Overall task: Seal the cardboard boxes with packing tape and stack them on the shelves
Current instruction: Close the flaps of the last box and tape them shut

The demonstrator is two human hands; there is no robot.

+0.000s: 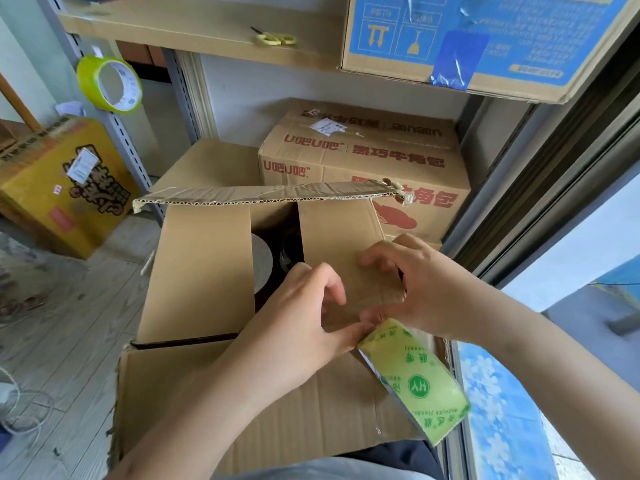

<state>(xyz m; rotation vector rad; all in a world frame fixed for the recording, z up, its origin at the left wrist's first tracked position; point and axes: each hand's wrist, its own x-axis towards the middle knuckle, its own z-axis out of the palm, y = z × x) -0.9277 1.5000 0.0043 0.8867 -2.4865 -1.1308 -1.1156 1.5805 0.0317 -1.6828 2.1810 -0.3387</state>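
Note:
An open cardboard box (201,271) stands in front of me against the shelf. Its two inner flaps are folded in, and the gap between them shows dark contents and a grey round object (261,265). The far flap (270,195) sticks up and the near flap (277,393) hangs out toward me. A green packing tape roll (414,381) hangs over the box's near right corner. My left hand (304,323) pinches the roll's upper edge with its fingertips. My right hand (429,285) is curled above the right inner flap, its thumb on the top of the roll.
A second green tape roll (109,84) hangs on the shelf upright. Yellow scissors (275,39) and a blue-printed box (485,36) sit on the upper shelf. A red-lettered box (363,157) stands on the lower shelf. A yellow box (59,181) and cables (20,410) are on the floor at left.

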